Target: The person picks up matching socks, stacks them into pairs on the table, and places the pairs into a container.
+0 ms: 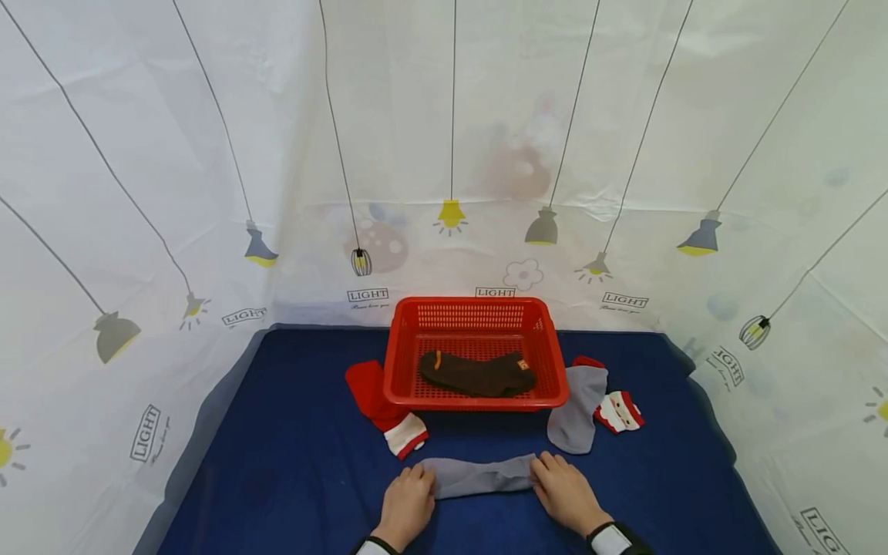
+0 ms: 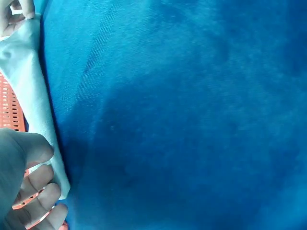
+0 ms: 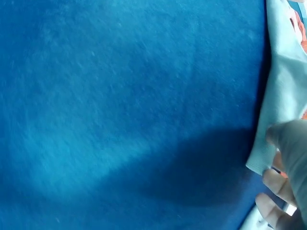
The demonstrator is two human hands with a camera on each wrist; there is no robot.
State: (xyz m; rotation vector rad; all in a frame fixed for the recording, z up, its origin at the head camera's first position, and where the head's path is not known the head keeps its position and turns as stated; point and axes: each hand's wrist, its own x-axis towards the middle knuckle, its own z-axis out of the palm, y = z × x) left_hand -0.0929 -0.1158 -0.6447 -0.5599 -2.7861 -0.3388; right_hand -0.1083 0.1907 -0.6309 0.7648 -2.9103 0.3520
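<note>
Nearest you, your left hand pinched one end of a grey sock between thumb and curled fingers, and your right hand pinched the other end the same way, the gap closed to the fabric's thickness. The sock stretched crosswise between them, just above or on the dark blue cloth; which, you could not tell. The step in hand seemed to be straightening it; the next move appeared to call for keeping both ends level and smoothing out its creases. Beyond, a second grey sock lay to the right beside a Santa-faced sock, and a red sock lay to the left. Farthest, a red plastic basket held dark brown socks.
</note>
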